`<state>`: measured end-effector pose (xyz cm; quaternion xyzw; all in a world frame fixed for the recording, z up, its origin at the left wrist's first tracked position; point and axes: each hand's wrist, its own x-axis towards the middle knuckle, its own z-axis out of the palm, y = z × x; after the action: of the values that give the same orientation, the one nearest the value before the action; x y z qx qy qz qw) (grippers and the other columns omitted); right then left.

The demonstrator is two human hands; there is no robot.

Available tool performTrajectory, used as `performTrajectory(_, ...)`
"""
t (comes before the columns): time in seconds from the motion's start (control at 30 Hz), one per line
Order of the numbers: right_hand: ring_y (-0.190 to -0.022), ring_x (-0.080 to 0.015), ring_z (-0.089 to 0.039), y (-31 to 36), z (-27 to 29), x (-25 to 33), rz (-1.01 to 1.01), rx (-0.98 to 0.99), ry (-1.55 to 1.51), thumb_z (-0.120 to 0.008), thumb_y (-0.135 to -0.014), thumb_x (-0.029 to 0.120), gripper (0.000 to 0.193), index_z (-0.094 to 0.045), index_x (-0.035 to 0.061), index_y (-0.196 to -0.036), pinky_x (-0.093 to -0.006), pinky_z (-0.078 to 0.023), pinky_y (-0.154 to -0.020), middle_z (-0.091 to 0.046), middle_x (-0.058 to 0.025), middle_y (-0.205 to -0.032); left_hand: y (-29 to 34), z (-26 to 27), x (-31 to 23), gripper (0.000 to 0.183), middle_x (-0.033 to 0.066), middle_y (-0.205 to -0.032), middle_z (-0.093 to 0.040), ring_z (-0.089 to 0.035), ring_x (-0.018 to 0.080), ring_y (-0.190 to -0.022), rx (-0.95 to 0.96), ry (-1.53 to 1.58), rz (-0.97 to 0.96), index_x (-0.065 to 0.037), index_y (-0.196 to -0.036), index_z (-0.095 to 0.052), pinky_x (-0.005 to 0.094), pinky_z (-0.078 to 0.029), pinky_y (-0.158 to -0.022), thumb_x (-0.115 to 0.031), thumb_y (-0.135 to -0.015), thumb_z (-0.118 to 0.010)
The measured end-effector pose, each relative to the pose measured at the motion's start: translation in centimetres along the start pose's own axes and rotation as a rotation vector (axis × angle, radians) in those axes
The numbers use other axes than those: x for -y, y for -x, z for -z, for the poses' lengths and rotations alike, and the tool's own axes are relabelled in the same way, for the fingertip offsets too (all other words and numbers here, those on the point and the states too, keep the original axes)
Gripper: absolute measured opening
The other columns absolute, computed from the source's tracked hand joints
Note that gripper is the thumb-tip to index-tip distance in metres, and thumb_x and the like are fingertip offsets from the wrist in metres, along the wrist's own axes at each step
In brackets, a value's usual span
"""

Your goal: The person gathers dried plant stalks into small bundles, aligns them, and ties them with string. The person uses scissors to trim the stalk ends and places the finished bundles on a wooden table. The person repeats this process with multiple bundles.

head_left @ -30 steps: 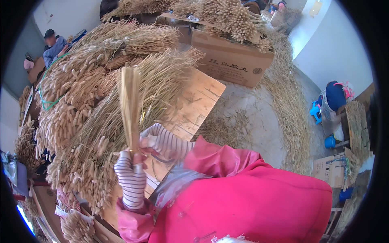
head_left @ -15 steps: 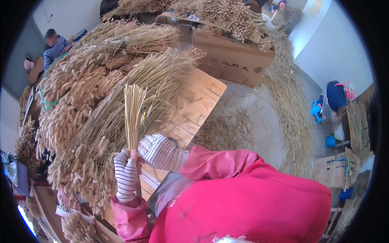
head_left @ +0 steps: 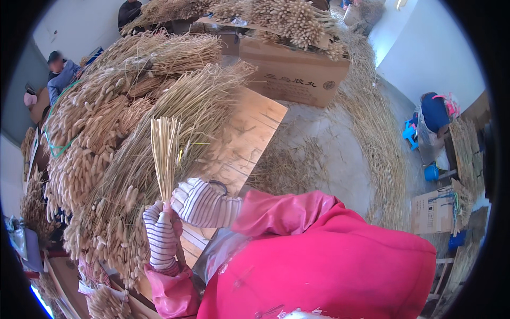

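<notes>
From the head camera, the left hand (head_left: 161, 239) and right hand (head_left: 197, 203), both in striped gloves, close around a small upright bundle of straw stalks (head_left: 165, 154) above the wooden table (head_left: 249, 138). Heaps of dried seed-head stalks (head_left: 95, 143) lie unsorted; most work seems left.

I see little room on my left: heaped reed bundles (head_left: 101, 133) crowd right up against my left hand (head_left: 162, 239) and the upright stalk bunch (head_left: 166, 154) it holds in a closed grip, with my right hand (head_left: 199, 202) just beside. The open path lies ahead and right, over the bare planks of the wooden worktop (head_left: 249, 138). Beyond that, a cardboard box (head_left: 295, 72) blocks the far edge, and loose straw (head_left: 372, 133) lines the concrete floor (head_left: 334, 154) to the right.
</notes>
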<state>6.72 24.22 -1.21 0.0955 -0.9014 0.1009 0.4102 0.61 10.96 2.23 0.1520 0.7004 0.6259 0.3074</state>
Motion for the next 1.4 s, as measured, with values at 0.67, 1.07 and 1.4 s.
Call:
performTrajectory(0.67,-0.045,-0.0087,-0.049,0.7,-0.9,-2.6,-0.962,0.273,-1.761,-0.058,-0.079,0.019,0.018,-0.060,0.0069,-0.065,-0.0218,-0.037,-0.043,-0.051,0.0004,-0.049,1.5,-3.7,1.3,0.021,0.0076,-0.060,-0.060,-0.051,0.0125,-0.048,-0.315,-0.618,-0.766,-0.001,-0.086,-0.055,0.0267,-0.039,-0.047,-0.017,-0.096,-0.045)
performTrajectory(1.07,-0.067,-0.0285,-0.057,0.2,0.8,0.1,-0.192,0.048,-0.236,-0.058,-0.072,0.021,0.023,-0.055,0.0010,-0.081,-0.0388,-0.046,-0.057,-0.054,-0.0114,-0.072,0.5,-1.3,0.2,0.030,0.0015,-0.055,-0.050,-0.042,0.0079,-0.045,-0.177,-0.244,-0.210,-0.003,-0.067,-0.050,0.0215,-0.033,-0.043,-0.018,-0.092,-0.048)
performTrajectory(1.4,-0.057,-0.0257,-0.055,0.6,0.2,-0.9,-0.026,-0.050,-0.144,-0.058,-0.067,0.023,0.019,-0.055,0.0042,-0.069,-0.0383,-0.044,-0.049,-0.053,-0.0093,-0.064,0.9,-0.7,-0.6,0.038,0.0039,-0.059,-0.054,-0.052,0.0109,-0.045,0.105,0.119,-0.086,-0.002,-0.073,-0.055,0.0240,-0.045,-0.042,-0.037,-0.089,-0.054)
